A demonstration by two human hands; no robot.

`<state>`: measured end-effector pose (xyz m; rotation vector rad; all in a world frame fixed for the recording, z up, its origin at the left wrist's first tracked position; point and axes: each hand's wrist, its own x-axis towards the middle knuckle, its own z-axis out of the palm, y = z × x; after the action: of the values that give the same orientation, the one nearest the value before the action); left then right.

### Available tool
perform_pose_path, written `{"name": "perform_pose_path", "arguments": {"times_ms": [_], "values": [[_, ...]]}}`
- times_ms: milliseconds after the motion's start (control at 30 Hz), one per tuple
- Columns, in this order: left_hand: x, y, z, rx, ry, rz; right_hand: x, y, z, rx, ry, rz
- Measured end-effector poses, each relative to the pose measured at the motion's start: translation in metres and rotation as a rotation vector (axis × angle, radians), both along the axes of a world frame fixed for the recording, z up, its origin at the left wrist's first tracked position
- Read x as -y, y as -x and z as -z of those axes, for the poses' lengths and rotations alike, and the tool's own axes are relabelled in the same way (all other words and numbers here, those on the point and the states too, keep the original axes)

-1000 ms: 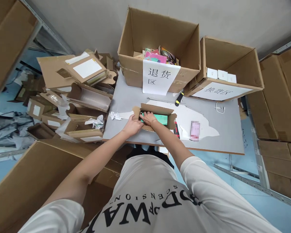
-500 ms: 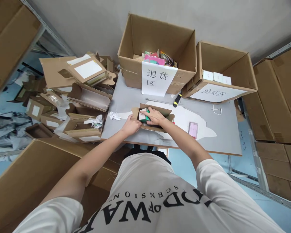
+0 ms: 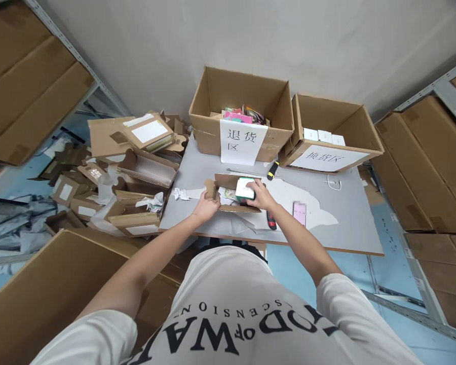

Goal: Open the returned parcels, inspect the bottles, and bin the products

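A small open cardboard box (image 3: 224, 182) lies on the grey table (image 3: 349, 218) in front of me. My left hand (image 3: 205, 207) grips its near left edge. My right hand (image 3: 261, 194) holds a green and white packet (image 3: 244, 189) tilted up above the box's right half. White crumpled paper shows inside the box.
Two big open cartons stand at the table's back: one (image 3: 243, 101) with a paper sign and colourful items, one (image 3: 330, 132) with white boxes. A yellow-black tool (image 3: 272, 170), a red-handled tool (image 3: 269, 219) and a pink card (image 3: 299, 212) lie nearby. Opened boxes (image 3: 137, 167) pile up at left.
My right hand has lifted the green packet out of the small box and turned it up on end. My left hand stays on the box's edge. The camera tilted up.
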<state>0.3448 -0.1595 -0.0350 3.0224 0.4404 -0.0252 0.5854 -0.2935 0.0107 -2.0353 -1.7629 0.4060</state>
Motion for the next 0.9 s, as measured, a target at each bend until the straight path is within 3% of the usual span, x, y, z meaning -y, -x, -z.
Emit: {"name": "perform_pose_path", "arguments": {"times_ms": [267,600,700,900], "values": [[-0.016,-0.012,0.002,0.022,0.003,-0.038,0.002,-0.014,-0.039,-0.07,-0.273,0.093],[-0.073,-0.04,-0.001,-0.008,-0.049,-0.136,0.022,-0.026,-0.098,0.0,-0.564,0.282],[-0.082,-0.046,-0.002,-0.036,-0.044,-0.165,0.035,-0.019,-0.096,-0.032,-0.563,0.295],[-0.075,-0.041,-0.009,0.004,-0.037,-0.123,0.057,0.0,-0.069,-0.127,-0.508,0.332]]}}
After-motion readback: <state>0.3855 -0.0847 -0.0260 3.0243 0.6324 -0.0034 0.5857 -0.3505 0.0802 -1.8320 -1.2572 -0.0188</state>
